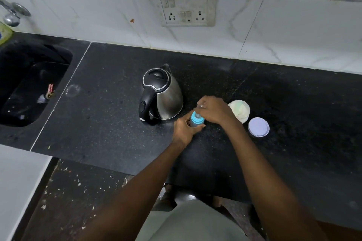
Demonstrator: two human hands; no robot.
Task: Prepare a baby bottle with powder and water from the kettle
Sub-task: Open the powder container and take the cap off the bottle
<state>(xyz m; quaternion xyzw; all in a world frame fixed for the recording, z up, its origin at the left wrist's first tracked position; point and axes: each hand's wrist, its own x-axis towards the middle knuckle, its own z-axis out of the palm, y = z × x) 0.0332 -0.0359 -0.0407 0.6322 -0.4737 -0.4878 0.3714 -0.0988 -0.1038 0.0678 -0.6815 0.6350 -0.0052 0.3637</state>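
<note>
Head view: my left hand (183, 130) grips the small blue baby bottle (196, 120) upright mid-counter; my right hand (214, 110) clasps its top, beside the steel kettle (163, 94).

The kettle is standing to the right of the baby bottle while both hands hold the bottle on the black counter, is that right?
Not quite: the head view shows the kettle to the left of the baby bottle, not the right. Both the left hand and the right hand do hold the bottle on the black counter.

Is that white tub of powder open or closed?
Open. The powder tub shows pale powder inside, and its lid lies flat on the counter beside it.
</note>
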